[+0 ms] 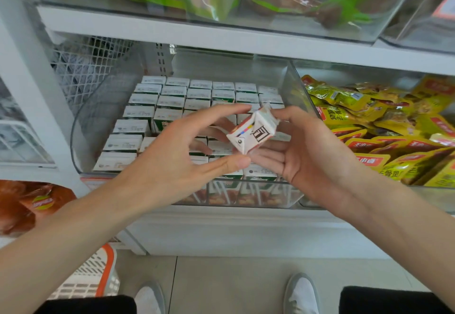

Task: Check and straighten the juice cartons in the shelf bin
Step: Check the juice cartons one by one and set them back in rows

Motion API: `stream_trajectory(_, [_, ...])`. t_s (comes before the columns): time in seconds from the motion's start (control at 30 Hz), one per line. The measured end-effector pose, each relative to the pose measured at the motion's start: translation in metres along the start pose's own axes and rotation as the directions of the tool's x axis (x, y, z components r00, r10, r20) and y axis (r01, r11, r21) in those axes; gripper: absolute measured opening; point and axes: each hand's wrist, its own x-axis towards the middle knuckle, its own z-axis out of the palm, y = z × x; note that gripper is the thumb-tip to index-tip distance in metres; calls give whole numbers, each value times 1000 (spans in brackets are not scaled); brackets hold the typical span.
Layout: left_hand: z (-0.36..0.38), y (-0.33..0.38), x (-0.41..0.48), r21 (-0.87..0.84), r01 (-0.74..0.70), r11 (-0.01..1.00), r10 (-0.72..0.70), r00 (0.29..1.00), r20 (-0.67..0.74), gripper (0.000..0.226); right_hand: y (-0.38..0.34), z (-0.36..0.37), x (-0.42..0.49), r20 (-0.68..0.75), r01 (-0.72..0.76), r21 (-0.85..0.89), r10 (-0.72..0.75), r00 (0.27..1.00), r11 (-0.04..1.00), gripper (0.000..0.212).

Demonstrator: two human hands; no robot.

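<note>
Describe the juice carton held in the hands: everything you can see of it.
The juice carton is a small white paperboard box with red edging, a strip of colour marks and a dark printed figure on the face towards the camera. It is tilted, one corner down, above the clear shelf bin of upright cartons. The right hand cradles it from below, thumb on its upper right side. The left hand brackets it, thumb at the lower corner, index finger by the top edge.

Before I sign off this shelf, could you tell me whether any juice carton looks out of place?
One carton is out of the bin, tilted between the left hand and right hand; its upper end looks crumpled.
</note>
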Motion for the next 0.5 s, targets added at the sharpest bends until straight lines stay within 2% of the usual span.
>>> stream_trajectory(0.13, [1,-3,2,3,-14,1000,14,1000,-19,65,0,1,0,23,27,-63,-26,999,998,29])
stream_trajectory(0.2, [-1,-4,2,20,13,1000,-13,1000,-19,73,3,3,-1,15,154,-196,-154,988,968,30])
stream_trajectory(0.27, [-3,-5,2,35,52,998,-50,998,-35,81,7,4,-2,14,267,-314,-277,961,911,43])
stream_trajectory(0.4, [-5,-3,2,101,55,993,-45,994,-102,68,15,5,-4,109,436,-563,-461,881,701,66])
stream_trajectory(0.5, [-8,-5,1,109,63,992,-48,990,-132,46,17,4,-1,235,527,-695,-537,810,490,70])
